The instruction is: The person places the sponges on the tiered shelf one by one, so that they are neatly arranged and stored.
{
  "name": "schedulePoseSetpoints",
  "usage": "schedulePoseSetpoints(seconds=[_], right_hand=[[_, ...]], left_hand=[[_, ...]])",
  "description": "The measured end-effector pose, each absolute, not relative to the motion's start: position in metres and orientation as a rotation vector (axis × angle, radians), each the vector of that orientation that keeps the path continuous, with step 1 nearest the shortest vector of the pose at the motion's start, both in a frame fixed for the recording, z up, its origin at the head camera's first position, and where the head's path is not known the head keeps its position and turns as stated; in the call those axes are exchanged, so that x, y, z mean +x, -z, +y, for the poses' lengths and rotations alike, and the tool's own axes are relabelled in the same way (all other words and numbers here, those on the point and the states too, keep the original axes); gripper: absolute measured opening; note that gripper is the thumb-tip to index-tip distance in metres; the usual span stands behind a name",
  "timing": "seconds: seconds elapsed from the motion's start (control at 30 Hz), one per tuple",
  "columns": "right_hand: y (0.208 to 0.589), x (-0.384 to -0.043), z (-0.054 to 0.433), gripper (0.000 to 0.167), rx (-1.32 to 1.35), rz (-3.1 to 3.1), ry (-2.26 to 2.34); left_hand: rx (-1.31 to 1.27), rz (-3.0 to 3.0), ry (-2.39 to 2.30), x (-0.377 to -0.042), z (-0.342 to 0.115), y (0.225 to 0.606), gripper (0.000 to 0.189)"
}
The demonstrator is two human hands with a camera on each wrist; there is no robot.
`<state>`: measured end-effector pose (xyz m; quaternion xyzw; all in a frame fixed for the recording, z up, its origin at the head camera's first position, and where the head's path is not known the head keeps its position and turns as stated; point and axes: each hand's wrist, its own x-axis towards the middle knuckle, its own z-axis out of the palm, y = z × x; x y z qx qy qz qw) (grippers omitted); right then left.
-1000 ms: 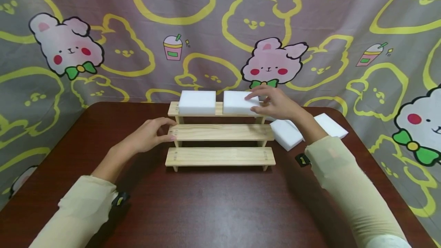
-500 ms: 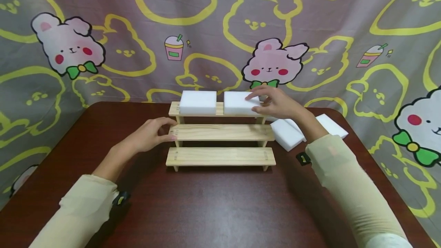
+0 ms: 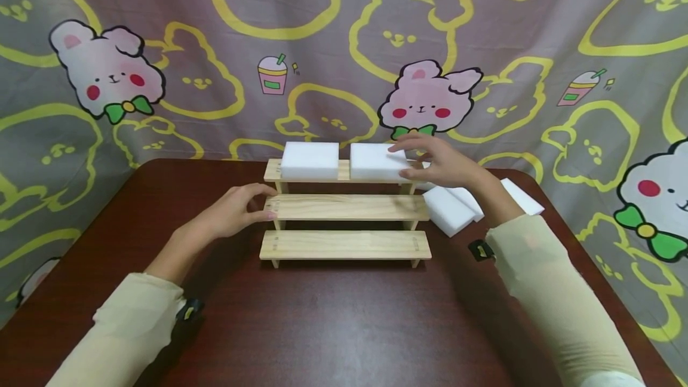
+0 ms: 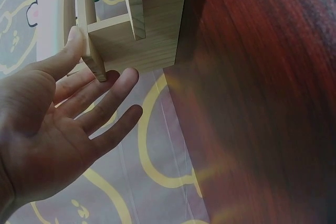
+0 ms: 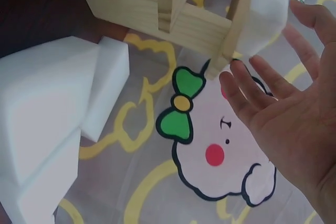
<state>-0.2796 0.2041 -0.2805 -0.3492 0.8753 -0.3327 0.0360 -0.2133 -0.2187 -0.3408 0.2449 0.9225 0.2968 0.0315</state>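
Note:
A three-tier wooden stand [image 3: 344, 243] stands on the table. Thumb and fingers of my left hand [image 3: 228, 211] pinch the left end of its middle board; in the left wrist view the thumb lies on one face of the board [image 4: 94, 59] and fingertips on the other. On the top tier sit two white foam blocks side by side, a left block [image 3: 310, 160] and a right block [image 3: 373, 163]. My right hand [image 3: 443, 163] is at the right block's right end. Its fingers look spread and relaxed in the right wrist view, beside that block [image 5: 268, 14], not gripping it.
Right of the stand, several more white foam blocks [image 3: 448, 211] lie loosely on the dark red-brown table [image 3: 344, 327], one [image 3: 521, 197] farther right, partly behind the right forearm. A patterned cloth [image 3: 322, 17] hangs behind the table.
My right hand has shifted slightly to the right, away from the right block. Both blocks on the top tier stay in place, and my left hand keeps its hold on the stand.

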Motion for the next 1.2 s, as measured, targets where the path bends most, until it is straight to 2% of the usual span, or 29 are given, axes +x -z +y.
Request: schedulePoseSetpoints(seconds=[0.67, 1.2], right_hand=[[0.277, -0.256, 0.251, 0.053, -0.959, 2.784, 1.076], [0.311, -0.236, 0.282, 0.051, -0.672, 2.966, 0.896]], left_hand=[[0.748, 2.845, -0.919, -0.212, -0.221, 0.339, 0.045], [0.777, 2.840, -0.926, -0.213, -0.220, 0.340, 0.045]])
